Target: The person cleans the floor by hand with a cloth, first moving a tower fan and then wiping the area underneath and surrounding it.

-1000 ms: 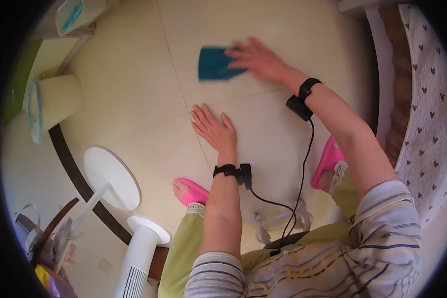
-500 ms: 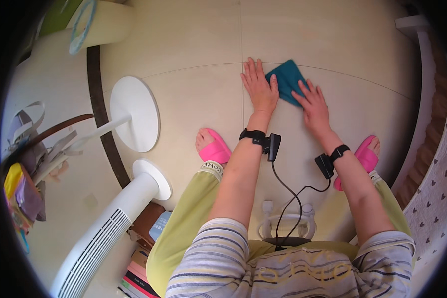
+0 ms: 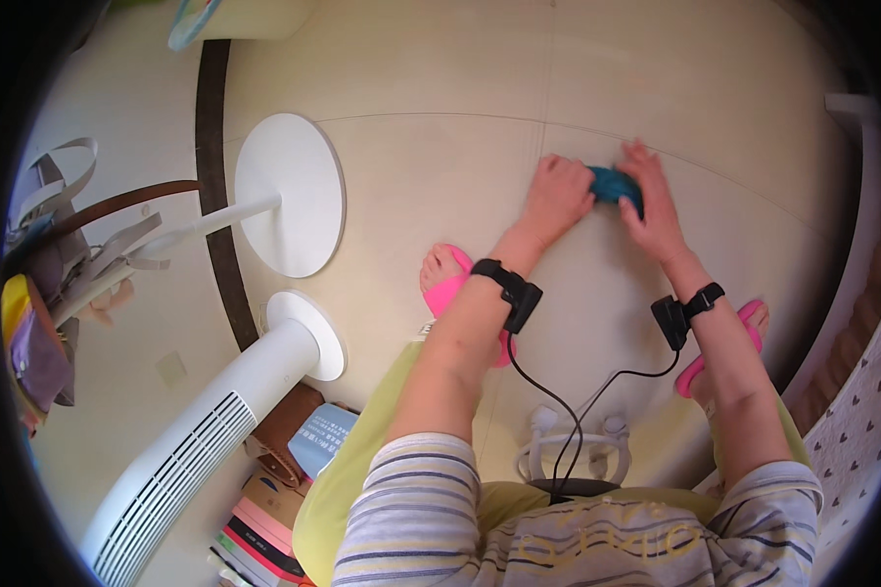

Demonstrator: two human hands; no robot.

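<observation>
A teal cloth (image 3: 612, 186), bunched into a small bundle, is between my two hands just above or on the pale tiled floor (image 3: 421, 166). My left hand (image 3: 560, 198) has its fingers curled closed on the cloth's left end. Around the right end, my right hand (image 3: 653, 207) has its fingers apart, thumb and palm against the cloth; its fingertips are slightly blurred. Both wrists carry black straps with small black boxes, and cables run from these back toward my body.
To the left stand a white round stand base (image 3: 291, 196) with a pole and a white tower fan (image 3: 201, 440). Books and boxes (image 3: 264, 514) lie beside my left leg. A white wheeled base (image 3: 573, 452) sits behind my feet. Heart-patterned fabric (image 3: 852, 440) hangs at right.
The cloth went from spread flat on the floor to bunched up between my hands. My left hand has moved right and its fingers have curled closed. The view has shifted slightly.
</observation>
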